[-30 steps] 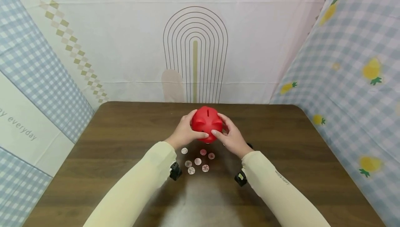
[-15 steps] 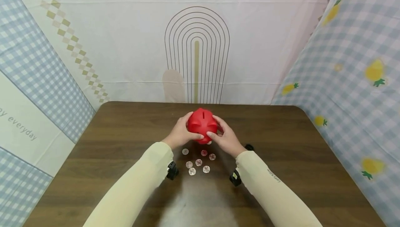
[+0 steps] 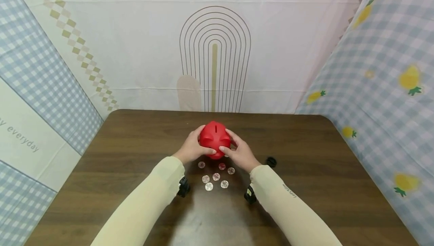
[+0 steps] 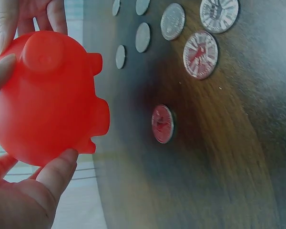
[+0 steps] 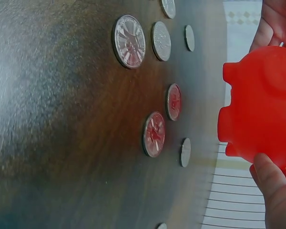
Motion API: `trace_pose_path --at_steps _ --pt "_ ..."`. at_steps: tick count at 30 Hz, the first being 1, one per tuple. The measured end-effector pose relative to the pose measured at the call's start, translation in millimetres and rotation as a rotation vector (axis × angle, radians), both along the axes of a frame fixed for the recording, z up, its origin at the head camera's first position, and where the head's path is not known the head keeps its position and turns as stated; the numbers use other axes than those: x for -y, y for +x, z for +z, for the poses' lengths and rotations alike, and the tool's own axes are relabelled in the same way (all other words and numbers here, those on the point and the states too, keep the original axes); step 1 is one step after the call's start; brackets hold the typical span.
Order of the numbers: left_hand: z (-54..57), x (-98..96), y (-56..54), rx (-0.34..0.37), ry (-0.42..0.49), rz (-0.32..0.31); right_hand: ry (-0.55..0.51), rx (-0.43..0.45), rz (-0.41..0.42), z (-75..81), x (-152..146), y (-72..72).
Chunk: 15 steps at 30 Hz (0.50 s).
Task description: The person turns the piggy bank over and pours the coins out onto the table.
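A red piggy bank (image 3: pixel 215 137) is held between both hands, its coin slot upward and its snout toward the person. On its left side the left hand (image 3: pixel 190 148) grips it, the thumb reaching across the front. The right hand (image 3: pixel 240 155) holds the opposite side in much the same way. Stubby feet on the piggy bank (image 4: pixel 43 105) face the tabletop in the left wrist view. Several silvery coins lie flat and scattered below it, among them a coin (image 3: pixel 216 177) near the middle and a reddish-looking coin (image 5: pixel 154 134) in the right wrist view.
The brown wooden table (image 3: pixel 142 133) ends at a patterned wall cloth (image 3: pixel 149 50) behind. A small round black object (image 3: pixel 271 162) lies right of the right hand. Checked cloth (image 3: pixel 366 99) hangs along the right side.
Both hands have moved the piggy bank left and slightly toward the person. The black object on the right, earlier partly covered by the right arm, now shows fully.
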State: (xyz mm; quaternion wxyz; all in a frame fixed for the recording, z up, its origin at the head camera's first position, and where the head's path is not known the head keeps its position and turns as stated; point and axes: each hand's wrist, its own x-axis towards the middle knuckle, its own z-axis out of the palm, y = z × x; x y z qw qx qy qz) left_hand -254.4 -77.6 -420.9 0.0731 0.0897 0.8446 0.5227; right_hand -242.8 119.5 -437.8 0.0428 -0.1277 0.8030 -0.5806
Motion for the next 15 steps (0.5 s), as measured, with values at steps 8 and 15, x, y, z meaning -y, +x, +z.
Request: trace_pose_path --at_steps 8,15 --pt "-8.5 6.1 -2.7 -0.003 0.023 -0.002 0.087 -0.013 -0.018 -4.5 6.6 -1.2" --pt "-14.0 10.3 -4.5 -0.013 0.047 -0.008 0.108 0.012 -0.034 -5.4 12.3 -2.0"
